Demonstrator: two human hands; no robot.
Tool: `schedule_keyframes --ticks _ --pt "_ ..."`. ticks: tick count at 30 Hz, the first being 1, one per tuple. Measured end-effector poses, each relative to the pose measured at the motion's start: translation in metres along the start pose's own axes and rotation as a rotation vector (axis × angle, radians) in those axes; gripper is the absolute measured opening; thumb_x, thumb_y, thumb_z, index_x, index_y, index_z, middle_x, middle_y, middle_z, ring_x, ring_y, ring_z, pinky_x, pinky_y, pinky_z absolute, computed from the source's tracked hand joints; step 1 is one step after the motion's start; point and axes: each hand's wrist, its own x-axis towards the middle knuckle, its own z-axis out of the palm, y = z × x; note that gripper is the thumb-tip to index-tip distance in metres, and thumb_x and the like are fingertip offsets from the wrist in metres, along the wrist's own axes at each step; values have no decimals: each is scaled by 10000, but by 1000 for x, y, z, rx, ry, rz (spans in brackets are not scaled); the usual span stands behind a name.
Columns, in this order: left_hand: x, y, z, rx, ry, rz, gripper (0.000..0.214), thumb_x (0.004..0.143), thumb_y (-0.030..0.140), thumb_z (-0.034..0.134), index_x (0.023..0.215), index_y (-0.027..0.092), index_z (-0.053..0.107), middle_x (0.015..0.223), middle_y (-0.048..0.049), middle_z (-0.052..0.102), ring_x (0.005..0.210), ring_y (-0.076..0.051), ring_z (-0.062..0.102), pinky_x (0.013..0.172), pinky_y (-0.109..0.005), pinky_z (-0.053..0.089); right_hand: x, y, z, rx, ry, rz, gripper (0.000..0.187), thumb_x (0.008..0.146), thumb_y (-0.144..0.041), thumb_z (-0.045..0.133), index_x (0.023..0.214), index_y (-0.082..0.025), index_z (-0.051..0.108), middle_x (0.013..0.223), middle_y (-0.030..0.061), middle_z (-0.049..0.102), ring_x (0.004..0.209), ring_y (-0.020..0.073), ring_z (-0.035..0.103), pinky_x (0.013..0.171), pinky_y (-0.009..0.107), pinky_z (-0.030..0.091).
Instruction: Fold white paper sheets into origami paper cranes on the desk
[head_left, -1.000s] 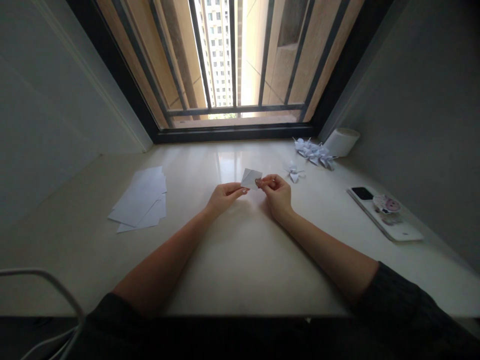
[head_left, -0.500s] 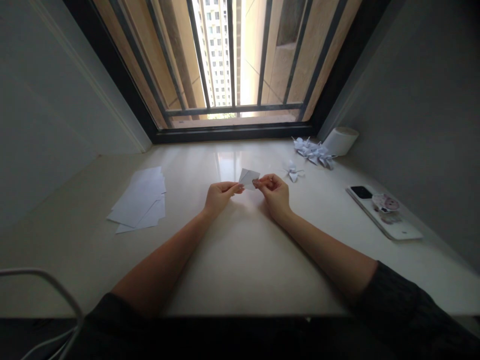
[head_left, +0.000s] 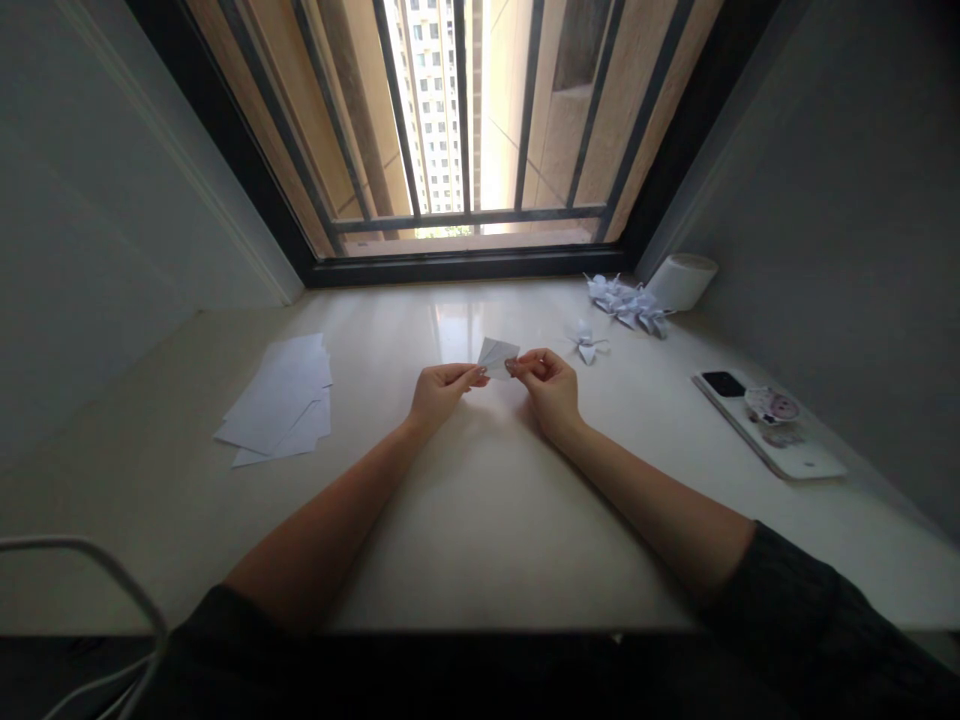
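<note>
A small folded piece of white paper (head_left: 497, 356) is held just above the pale stone sill (head_left: 480, 500), near its middle. My left hand (head_left: 439, 392) pinches the paper's lower left corner with thumb and fingertips. My right hand (head_left: 551, 385) pinches its right side, fingers curled in. Both forearms reach in from the bottom of the view.
A stack of white sheets (head_left: 279, 400) lies to the left. One folded paper crane (head_left: 586, 343) sits right of my hands, and a heap of cranes (head_left: 628, 303) lies by a white cylinder (head_left: 681, 281). A white phone (head_left: 769, 435) lies at the right. A barred window (head_left: 465, 130) closes the back.
The hands and the paper shifted slightly left and up in the view a second ago; since half a second ago almost nothing has moved.
</note>
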Motion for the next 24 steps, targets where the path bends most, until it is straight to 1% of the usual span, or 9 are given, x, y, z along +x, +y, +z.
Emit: schedule_keyframes --ticks 7,10,15,17,20,24 --pt "3 -2 -1 -4 -39 -14 349 649 446 709 848 159 720 794 -74 724 745 -183 662 629 -261 473 -2 -2 -1 -51 -23 -57 235 617 -349 741 685 -209 564 631 -12 625 606 148 582 611 294 456" --pt "4 -4 -1 -4 -15 -21 338 669 456 693 821 156 721 754 -72 718 719 -180 666 607 -247 456 -3 -3 0 -80 -57 -71 219 631 -349 729 689 -209 572 660 -4 634 635 154 588 622 295 456" --pt "3 -4 -1 21 13 -8 314 689 452 680 797 161 723 746 -72 718 701 -187 670 591 -251 455 -5 -7 0 -185 -141 -75 203 713 -396 647 806 -215 640 821 17 674 735 158 607 651 286 449" --pt "2 -4 -1 39 4 12 314 698 452 672 806 162 724 760 -71 720 704 -188 670 616 -260 470 -6 -9 0 -238 -145 -65 232 733 -433 621 813 -218 655 823 15 676 722 154 601 639 281 439" --pt "0 -6 -1 93 -29 60 321 712 462 654 824 170 725 788 -66 723 726 -189 670 673 -275 490 -6 -10 0 -307 -117 -61 267 694 -468 658 755 -208 655 789 14 669 672 148 581 601 272 422" --pt "-2 -6 -2 198 -52 96 340 733 482 624 834 174 726 766 -57 723 719 -184 669 669 -266 490 -4 -7 -1 -300 -111 -41 290 693 -480 657 705 -190 656 733 16 661 634 138 560 579 261 409"
